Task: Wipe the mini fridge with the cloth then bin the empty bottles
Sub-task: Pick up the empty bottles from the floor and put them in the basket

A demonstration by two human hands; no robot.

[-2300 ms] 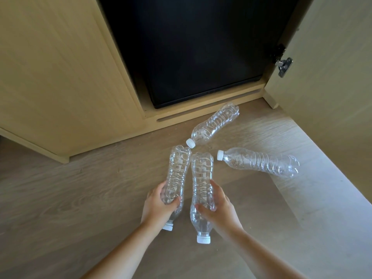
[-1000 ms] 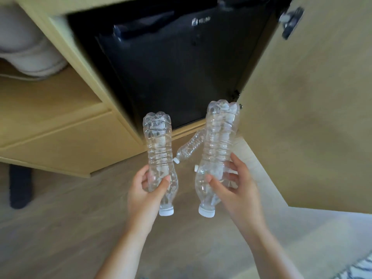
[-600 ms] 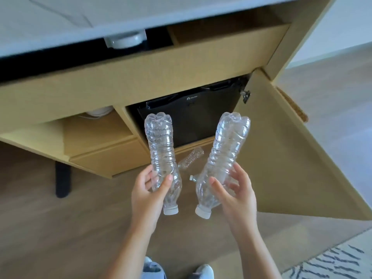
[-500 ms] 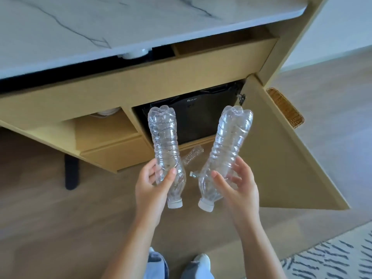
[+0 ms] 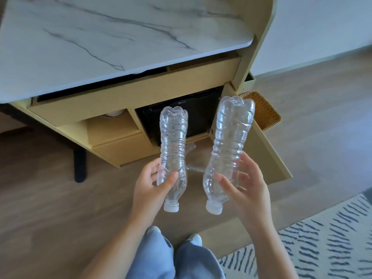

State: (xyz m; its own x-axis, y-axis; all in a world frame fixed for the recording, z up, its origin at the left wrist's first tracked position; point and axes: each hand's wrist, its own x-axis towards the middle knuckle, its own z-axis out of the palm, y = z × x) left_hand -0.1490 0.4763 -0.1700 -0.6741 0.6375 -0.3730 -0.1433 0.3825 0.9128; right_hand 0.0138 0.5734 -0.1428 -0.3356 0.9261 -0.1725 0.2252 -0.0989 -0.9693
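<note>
My left hand point(image 5: 149, 190) grips a clear empty plastic bottle point(image 5: 173, 141), held cap down with its white cap point(image 5: 171, 207) toward me. My right hand point(image 5: 249, 190) holds a second empty bottle point(image 5: 231, 137) the same way, tilted slightly right. Behind them, parts of other empty bottles point(image 5: 190, 147) lie on the wooden floor in front of the black mini fridge point(image 5: 199, 115), which sits inside a light wooden cabinet. No cloth is in view.
The cabinet door point(image 5: 267, 156) stands open to the right of the fridge. A marble-look countertop point(image 5: 112, 37) spans the top. A woven wicker basket point(image 5: 261, 109) sits beyond the door. A striped rug point(image 5: 314, 244) lies at lower right. My knees and shoes show at the bottom.
I picked two bottles off the floor and stood up; the view rose from the fridge front to above the countertop. Both bottles stay in my hands, caps down.
</note>
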